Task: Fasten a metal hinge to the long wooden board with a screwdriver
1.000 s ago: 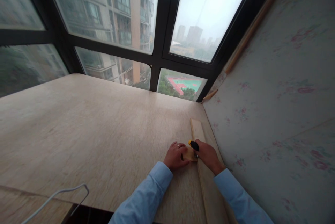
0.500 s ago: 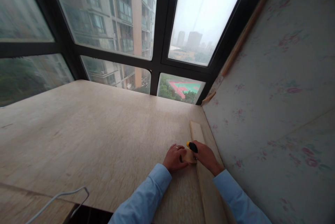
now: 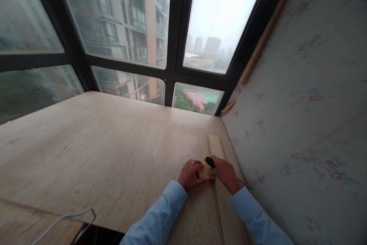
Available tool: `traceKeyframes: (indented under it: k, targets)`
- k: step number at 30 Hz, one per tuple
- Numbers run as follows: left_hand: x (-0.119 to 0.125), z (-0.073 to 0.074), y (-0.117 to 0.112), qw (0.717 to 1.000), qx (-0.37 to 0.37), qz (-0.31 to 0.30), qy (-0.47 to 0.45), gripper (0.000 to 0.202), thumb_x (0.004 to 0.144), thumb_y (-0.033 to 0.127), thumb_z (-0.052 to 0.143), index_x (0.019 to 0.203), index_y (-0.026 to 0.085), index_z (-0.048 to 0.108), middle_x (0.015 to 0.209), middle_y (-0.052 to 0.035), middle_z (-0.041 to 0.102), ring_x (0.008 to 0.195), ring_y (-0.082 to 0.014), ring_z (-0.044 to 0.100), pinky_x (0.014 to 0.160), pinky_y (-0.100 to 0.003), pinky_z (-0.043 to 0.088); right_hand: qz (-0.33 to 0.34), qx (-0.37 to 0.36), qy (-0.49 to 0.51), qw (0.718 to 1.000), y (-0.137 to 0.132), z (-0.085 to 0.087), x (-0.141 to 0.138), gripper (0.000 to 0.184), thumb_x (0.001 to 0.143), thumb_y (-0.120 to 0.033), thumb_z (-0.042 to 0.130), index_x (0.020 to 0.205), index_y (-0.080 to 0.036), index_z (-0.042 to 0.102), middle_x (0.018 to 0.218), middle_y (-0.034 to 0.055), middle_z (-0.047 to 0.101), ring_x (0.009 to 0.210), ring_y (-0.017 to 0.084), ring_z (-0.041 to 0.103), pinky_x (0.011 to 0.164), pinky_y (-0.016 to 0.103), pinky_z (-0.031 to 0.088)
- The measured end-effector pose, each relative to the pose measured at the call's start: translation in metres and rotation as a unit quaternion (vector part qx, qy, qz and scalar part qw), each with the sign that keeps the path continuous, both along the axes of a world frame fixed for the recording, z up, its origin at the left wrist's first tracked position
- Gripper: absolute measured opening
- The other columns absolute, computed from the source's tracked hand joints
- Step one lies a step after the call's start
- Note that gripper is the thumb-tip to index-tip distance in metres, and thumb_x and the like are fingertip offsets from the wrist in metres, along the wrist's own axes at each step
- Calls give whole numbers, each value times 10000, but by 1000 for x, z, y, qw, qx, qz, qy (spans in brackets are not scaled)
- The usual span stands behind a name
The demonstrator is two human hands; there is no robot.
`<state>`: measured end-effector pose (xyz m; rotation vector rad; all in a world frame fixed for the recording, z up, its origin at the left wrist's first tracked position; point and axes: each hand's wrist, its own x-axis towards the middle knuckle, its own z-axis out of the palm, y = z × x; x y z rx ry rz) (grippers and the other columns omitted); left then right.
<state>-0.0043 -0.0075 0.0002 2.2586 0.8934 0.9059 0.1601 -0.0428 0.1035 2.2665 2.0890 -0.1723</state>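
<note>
Beside floral wallpaper, right hand grips yellow-tipped black handle.

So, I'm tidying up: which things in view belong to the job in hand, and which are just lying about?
In use:
small wooden block, in the left hand
black-and-yellow tool, in the right hand
long board, below the right hand

Apparently just lying about:
white cable

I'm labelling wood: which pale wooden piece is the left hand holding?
The short pale wooden block; unlike it, the long pale wooden board runs alongside the floral-papered wall.
</note>
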Motion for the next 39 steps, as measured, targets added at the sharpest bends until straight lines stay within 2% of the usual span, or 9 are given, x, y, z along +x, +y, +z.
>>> traceKeyframes:
  k: [4,9,15,18,21,24,31,39]
  targets:
    - [0,-2,0,1000,-4,0,4,523,633,455,766,1074,202,642,1190,-112,625,1115,-283,568,1051,-498,377,19,10,47,999,-1,2,0,138,899,-190,457,979,-219,566,962,54,702,925,193,651,629,252,313]
    - [0,-3,1,1000,8,1,7,518,622,440,776,1061,201,642,1173,-101,632,1103,-274,571,1074,-494,354,57,28,90,994,-3,-4,5,182,878,-167,466,1003,-230,582,1020,34,694,940,188,639,661,246,333]
    - [0,-2,0,1000,7,7,7,513,608,416,782,1048,188,650,1159,-107,637,1091,-279,575,1075,-486,359,63,27,117,991,-2,-12,5,235,873,-166,462,1062,-237,582,1040,33,686,959,184,631,697,242,357]
    - [0,-1,0,1000,6,9,3,500,607,421,780,1029,183,657,1148,-105,640,1076,-276,577,1053,-473,386,43,51,123,990,-1,-13,5,190,898,-223,457,1042,-221,580,1053,45,675,954,179,629,695,240,360]
    - [1,-2,1,1000,7,10,3,507,609,437,779,1027,176,659,1143,-109,640,1069,-277,573,1017,-460,417,-4,53,70,996,-1,-12,4,148,901,-245,464,988,-199,574,991,62,686,901,199,645,625,256,324]
    - [1,-3,1,1000,8,13,0,519,601,445,784,1022,168,662,1137,-111,640,1063,-279,570,991,-452,434,-20,37,38,998,-3,-10,5,118,893,-236,480,970,-204,564,930,53,703,842,207,661,577,265,275]
    - [0,-1,0,1000,17,13,-8,498,596,420,794,1009,170,670,1119,-110,650,1041,-272,583,967,-437,444,3,28,28,999,-3,-10,3,148,850,-186,523,983,-223,575,910,36,710,857,211,667,582,264,282]
    - [1,-1,1,1000,19,11,-10,515,601,435,791,1025,171,667,1115,-114,650,1033,-276,586,987,-459,429,74,46,141,986,2,-18,10,260,839,-123,449,1021,-220,607,1076,42,667,977,178,621,731,238,382]
